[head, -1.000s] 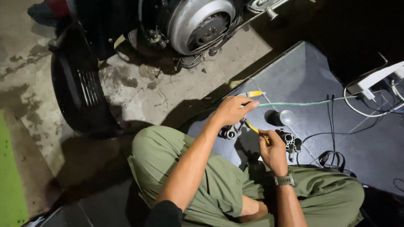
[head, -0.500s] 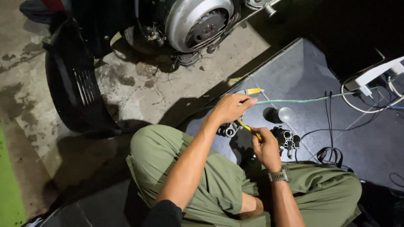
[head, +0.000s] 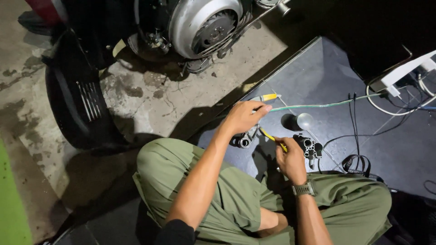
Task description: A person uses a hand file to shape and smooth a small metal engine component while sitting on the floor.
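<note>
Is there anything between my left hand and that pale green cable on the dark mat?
Nothing visible stands between them. The left hand is already at the near end of the green cable, fingertips on it. The right hand with its yellow-handled tool sits lower, off to the side.

Green cloth, yellow handles, dark tile

The trousers (head: 218, 195) are plain olive green. The tool (head: 272, 136) in the right hand (head: 290, 159) has yellow grips, and a second yellow-handled tool (head: 268, 97) lies near the dark blue-grey tile's (head: 331, 77) left edge. A pale green wire (head: 327, 105) crosses that tile beside black cables (head: 353, 118) and a white cord (head: 386, 106). The concrete floor (head: 181, 100) is mottled grey, stained darker. The engine cover (head: 200, 22) is silver, and the wristwatch (head: 303, 188) grey.
</note>
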